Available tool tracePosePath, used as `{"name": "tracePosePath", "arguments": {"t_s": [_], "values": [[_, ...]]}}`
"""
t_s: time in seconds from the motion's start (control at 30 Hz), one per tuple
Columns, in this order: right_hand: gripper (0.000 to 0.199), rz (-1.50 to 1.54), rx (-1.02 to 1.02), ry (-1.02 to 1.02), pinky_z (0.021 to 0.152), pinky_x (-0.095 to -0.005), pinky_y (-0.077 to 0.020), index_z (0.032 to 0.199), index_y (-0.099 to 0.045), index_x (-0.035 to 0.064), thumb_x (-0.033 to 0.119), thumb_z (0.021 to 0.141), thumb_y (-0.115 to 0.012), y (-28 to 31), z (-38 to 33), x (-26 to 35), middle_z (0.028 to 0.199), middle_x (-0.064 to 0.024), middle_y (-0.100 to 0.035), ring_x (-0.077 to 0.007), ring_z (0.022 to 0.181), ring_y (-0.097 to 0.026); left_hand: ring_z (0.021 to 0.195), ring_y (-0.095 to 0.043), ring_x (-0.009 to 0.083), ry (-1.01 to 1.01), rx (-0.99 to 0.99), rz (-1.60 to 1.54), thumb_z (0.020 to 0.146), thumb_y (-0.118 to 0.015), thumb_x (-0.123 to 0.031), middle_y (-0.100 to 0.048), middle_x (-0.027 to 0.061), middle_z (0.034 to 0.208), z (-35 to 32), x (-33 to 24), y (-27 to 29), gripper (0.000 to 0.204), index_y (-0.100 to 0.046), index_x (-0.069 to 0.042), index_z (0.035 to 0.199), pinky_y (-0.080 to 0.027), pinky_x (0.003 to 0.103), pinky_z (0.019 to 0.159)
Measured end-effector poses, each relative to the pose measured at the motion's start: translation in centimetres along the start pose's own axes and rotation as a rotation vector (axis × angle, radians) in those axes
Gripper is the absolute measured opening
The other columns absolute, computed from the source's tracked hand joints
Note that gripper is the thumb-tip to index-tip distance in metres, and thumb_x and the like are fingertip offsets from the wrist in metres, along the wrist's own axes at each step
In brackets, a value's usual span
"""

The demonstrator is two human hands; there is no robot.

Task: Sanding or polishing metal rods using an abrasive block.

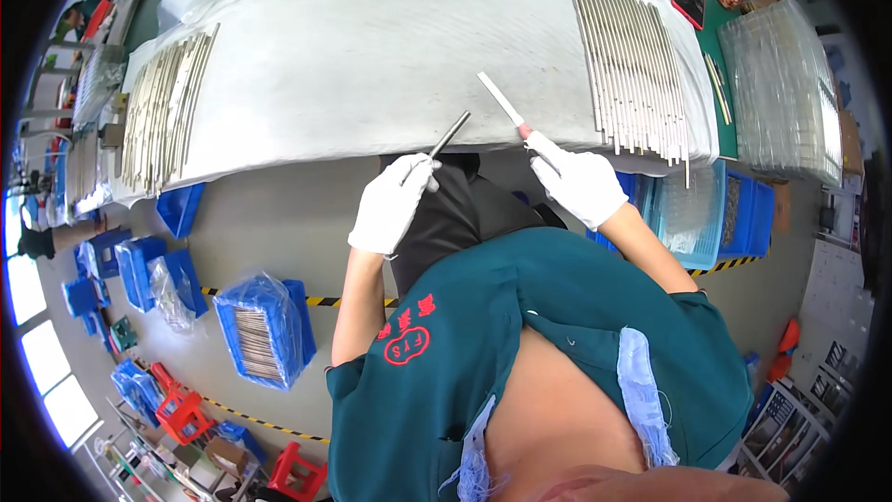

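Observation:
My left hand (393,202), in a white glove, grips a thin dark metal rod (450,134) that points up and to the right over the table's front edge. A flat white file-like tool (501,99) with a pink collar is held in my right hand (583,183), also gloved; its blade angles up to the left. The two tips stand a little apart above the white cloth-covered table (390,46).
Rows of metal rods lie at the table's left (165,102) and right (634,65). Clear plastic trays (785,93) stack at the far right. Blue bins sit on the floor: one with rods (265,327), others at left (139,265), and one under the table's right (715,214).

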State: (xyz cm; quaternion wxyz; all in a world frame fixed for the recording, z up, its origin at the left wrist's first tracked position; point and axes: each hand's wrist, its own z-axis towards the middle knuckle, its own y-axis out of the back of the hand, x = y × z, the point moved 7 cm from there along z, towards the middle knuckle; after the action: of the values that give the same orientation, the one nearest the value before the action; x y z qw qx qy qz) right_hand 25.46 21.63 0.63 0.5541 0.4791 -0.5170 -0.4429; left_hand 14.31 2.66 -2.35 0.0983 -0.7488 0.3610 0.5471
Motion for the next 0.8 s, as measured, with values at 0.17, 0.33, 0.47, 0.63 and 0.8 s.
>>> {"name": "tracePosePath", "arguments": {"t_s": [0.17, 0.33, 0.47, 0.63, 0.8], "values": [[0.031, 0.115, -0.079, 0.004, 0.043, -0.0315, -0.0461, 0.109, -0.056, 0.0093, 0.011, 0.078, -0.057, -0.1, -0.4, 0.1, 0.114, -0.008, -0.058, -0.0218, 0.045, -0.053, 0.063, -0.058, 0.014, -0.043, -0.129, 0.132, 0.086, -0.055, -0.016, -0.061, 0.0051, 0.073, -0.3, -0.1, -0.2, 0.015, -0.063, -0.006, 0.095, -0.046, 0.024, 0.061], [0.048, 0.234, 0.068, -0.124, 0.043, -0.0342, -0.0449, 0.13, -0.043, 0.0161, 0.017, 0.083, -0.053, 0.3, 0.2, 0.8, 0.079, -0.0105, -0.062, -0.0244, 0.045, -0.053, 0.073, -0.062, 0.0213, -0.303, -0.291, 0.446, 0.084, -0.057, -0.018, -0.064, 0.0061, 0.084, -0.3, -1.3, -0.1, 0.014, -0.063, -0.009, 0.093, -0.048, 0.028, 0.066], [0.051, 0.213, 0.042, -0.123, 0.044, -0.0356, -0.0445, 0.135, -0.035, 0.0205, 0.021, 0.086, -0.05, -0.3, 0.1, 0.5, 0.065, -0.01, -0.059, -0.0255, 0.045, -0.053, 0.072, -0.061, 0.0227, -0.181, -0.163, 0.335, 0.085, -0.055, -0.02, -0.064, 0.0053, 0.084, -0.2, -1.5, -0.5, 0.016, -0.062, -0.011, 0.097, -0.048, 0.028, 0.065], [0.048, 0.29, 0.023, -0.121, 0.043, -0.0349, -0.0437, 0.132, -0.041, 0.0199, 0.02, 0.085, -0.051, 0.3, -0.1, 0.7, 0.069, -0.008, -0.061, -0.025, 0.043, -0.052, 0.065, -0.059, 0.0172, -0.253, -0.151, 0.389, 0.086, -0.055, -0.018, -0.065, 0.0051, 0.083, -0.2, -1.3, -0.7, 0.02, -0.062, -0.01, 0.103, -0.047, 0.026, 0.062], [0.045, 0.096, 0.04, 0.033, 0.035, -0.0304, -0.038, 0.125, -0.049, 0.0211, 0.017, 0.081, -0.057, 0.5, -0.4, 1.4, 0.069, -0.0029, -0.063, -0.0193, 0.038, -0.049, 0.063, -0.06, 0.0134, -0.199, -0.099, 0.462, 0.085, -0.056, -0.015, -0.067, 0.0053, 0.083, 0.1, -1.6, -0.7, 0.023, -0.061, -0.008, 0.106, -0.046, 0.024, 0.061]]}}
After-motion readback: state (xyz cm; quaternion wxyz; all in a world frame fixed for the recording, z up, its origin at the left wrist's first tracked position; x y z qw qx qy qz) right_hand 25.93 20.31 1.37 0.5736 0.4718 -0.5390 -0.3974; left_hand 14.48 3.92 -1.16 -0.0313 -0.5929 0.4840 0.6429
